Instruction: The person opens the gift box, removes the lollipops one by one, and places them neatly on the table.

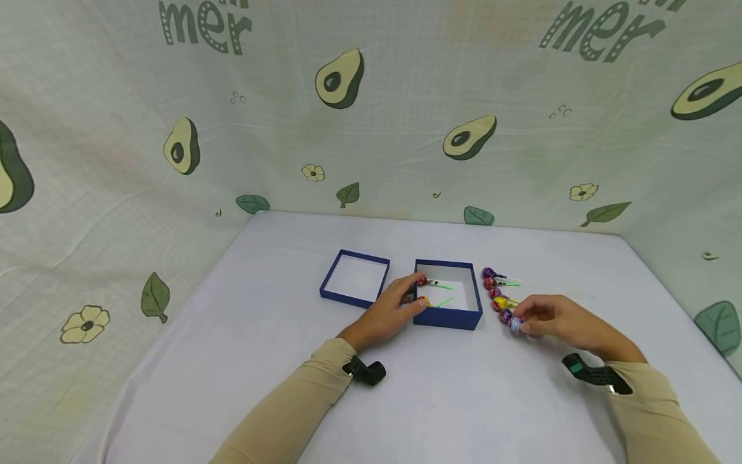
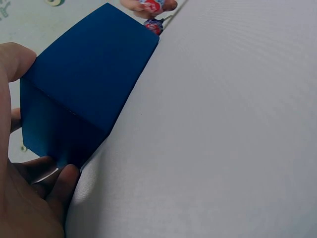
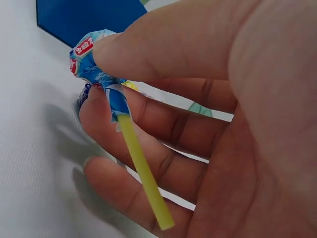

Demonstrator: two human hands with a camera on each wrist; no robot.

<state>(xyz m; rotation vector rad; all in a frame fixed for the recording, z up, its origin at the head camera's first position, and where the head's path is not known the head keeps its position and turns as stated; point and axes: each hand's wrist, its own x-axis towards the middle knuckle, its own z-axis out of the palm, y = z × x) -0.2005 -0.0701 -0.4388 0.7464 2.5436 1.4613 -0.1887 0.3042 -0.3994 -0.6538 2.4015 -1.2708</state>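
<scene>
In the head view a blue open box [image 1: 446, 319] with a white inside stands near the middle of the table. My left hand [image 1: 384, 317] holds its left side, thumb at the near corner and fingers along the side wall. Inside lie two lollipops, a dark red one [image 1: 422, 281] and a red and yellow one [image 1: 425, 301], with green sticks. My right hand [image 1: 559, 320] pinches a light blue lollipop [image 3: 91, 59] between thumb and fingers, its yellow stick [image 3: 143, 171] pointing back toward the palm. It is at the near end of a row of lollipops.
Several wrapped lollipops, among them a purple one [image 1: 488, 272] and a red one [image 1: 490, 283], lie in a row right of the box. A blue-rimmed lid [image 1: 346, 299] lies left of the box. Patterned cloth [image 1: 400, 129] hangs behind the white table [image 1: 261, 290].
</scene>
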